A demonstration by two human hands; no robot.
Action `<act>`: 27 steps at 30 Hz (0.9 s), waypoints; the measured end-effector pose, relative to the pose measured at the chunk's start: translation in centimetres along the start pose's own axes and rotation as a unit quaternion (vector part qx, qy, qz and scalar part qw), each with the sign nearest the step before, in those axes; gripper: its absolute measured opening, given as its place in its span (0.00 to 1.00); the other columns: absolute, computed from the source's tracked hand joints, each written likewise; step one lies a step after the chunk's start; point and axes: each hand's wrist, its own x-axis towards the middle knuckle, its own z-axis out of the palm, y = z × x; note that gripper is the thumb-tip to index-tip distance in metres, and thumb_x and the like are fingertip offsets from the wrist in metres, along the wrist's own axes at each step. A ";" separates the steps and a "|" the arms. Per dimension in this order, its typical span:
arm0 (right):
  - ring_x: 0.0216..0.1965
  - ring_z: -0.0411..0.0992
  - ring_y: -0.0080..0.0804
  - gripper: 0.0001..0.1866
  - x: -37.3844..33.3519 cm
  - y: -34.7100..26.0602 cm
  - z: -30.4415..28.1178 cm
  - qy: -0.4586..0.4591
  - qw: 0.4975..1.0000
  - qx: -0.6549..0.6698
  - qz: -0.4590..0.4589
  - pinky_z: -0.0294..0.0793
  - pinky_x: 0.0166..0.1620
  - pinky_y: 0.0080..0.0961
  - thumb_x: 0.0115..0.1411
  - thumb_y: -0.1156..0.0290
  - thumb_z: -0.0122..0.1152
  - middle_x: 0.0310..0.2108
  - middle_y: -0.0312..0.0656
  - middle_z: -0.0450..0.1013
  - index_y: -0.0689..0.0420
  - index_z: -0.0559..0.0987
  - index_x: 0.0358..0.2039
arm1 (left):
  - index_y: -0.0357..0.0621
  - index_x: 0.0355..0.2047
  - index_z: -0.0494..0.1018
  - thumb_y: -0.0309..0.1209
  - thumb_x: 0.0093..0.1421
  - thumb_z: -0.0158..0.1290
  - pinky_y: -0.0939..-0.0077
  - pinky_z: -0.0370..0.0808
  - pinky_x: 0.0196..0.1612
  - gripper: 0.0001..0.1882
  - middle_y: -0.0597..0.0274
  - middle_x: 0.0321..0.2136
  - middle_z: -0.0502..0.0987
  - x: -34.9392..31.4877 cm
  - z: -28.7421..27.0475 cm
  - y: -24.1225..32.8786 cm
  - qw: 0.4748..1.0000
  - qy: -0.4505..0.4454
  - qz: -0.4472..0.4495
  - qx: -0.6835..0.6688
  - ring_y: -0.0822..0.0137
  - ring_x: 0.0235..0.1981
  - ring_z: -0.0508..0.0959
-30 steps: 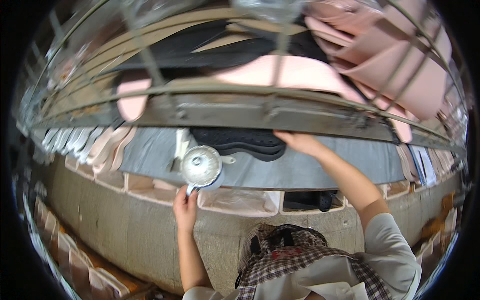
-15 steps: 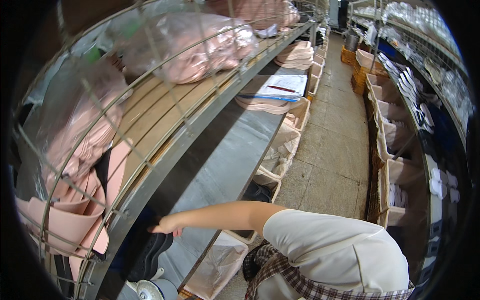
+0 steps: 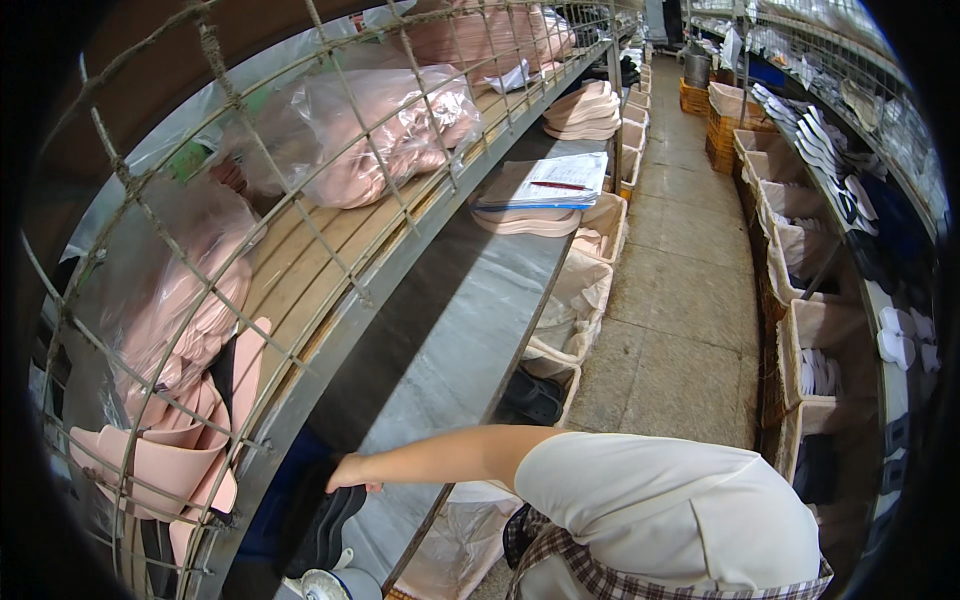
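My right arm (image 3: 450, 453), in a short white sleeve, stretches left over the grey worktop (image 3: 440, 350). My right hand (image 3: 352, 474) is closed at the upper end of a small stack of black shoe soles (image 3: 335, 525) with wavy edges. Shadow under the shelf hides most of the fingers. Just below the soles, a white round container (image 3: 345, 583) with a small handle is partly cut off by the lower rim. My left hand does not show.
A wire mesh shelf (image 3: 330, 320) overhangs the worktop, holding bagged pink pieces (image 3: 375, 140). Pink soles (image 3: 585, 108) and papers with a red pen (image 3: 560, 180) lie farther along. Lined baskets (image 3: 570, 300) edge the aisle (image 3: 680, 290); more baskets and shelves stand right.
The whole view has shifted slightly, so the shelf, worktop and arm sit lower in it. My right hand stays at the end of the black soles.
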 end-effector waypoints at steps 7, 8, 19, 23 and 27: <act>0.23 0.77 0.36 0.21 1.6 1.0 1.9 0.087 0.989 0.092 -0.078 0.79 0.23 0.32 0.44 0.60 0.68 0.32 0.50 0.76 0.69 0.80 0.28 | 0.37 0.38 0.69 0.26 0.56 0.56 0.74 0.74 0.32 0.11 0.60 0.30 0.74 1.0 1.4 -6.6 0.992 -0.007 -0.100 -0.077 0.71 0.29 0.73; 0.24 0.76 0.36 0.19 1.9 1.2 1.6 0.101 0.981 0.144 -0.079 0.79 0.23 0.30 0.45 0.63 0.69 0.31 0.49 0.77 0.69 0.80 0.27 | 0.40 0.33 0.68 0.28 0.58 0.54 0.80 0.71 0.29 0.07 0.66 0.27 0.73 0.6 2.4 -7.2 0.983 0.017 -0.085 -0.162 0.76 0.28 0.72; 0.46 0.69 0.37 0.27 0.9 1.0 1.7 0.082 0.975 0.189 -0.080 0.74 0.37 0.40 0.48 0.67 0.65 0.46 0.41 0.71 0.55 0.69 0.50 | 0.38 0.30 0.69 0.25 0.58 0.52 0.85 0.68 0.22 0.04 0.66 0.23 0.75 1.0 2.6 -4.0 0.990 0.013 -0.036 -0.133 0.78 0.22 0.72; 0.46 0.68 0.37 0.31 0.5 0.9 1.7 0.090 0.975 0.183 -0.091 0.73 0.37 0.40 0.47 0.66 0.65 0.47 0.41 0.70 0.54 0.66 0.52 | 0.36 0.31 0.69 0.23 0.58 0.52 0.81 0.70 0.30 0.04 0.65 0.24 0.74 0.7 2.3 -3.8 0.988 -0.006 -0.064 -0.138 0.76 0.25 0.74; 0.45 0.68 0.35 0.30 -1.1 0.8 0.7 0.099 0.972 0.186 -0.108 0.73 0.37 0.38 0.48 0.66 0.65 0.46 0.42 0.70 0.52 0.66 0.51 | 0.35 0.32 0.69 0.23 0.58 0.52 0.80 0.71 0.34 0.04 0.64 0.24 0.74 0.8 2.4 -4.3 0.988 -0.006 -0.082 -0.131 0.74 0.27 0.75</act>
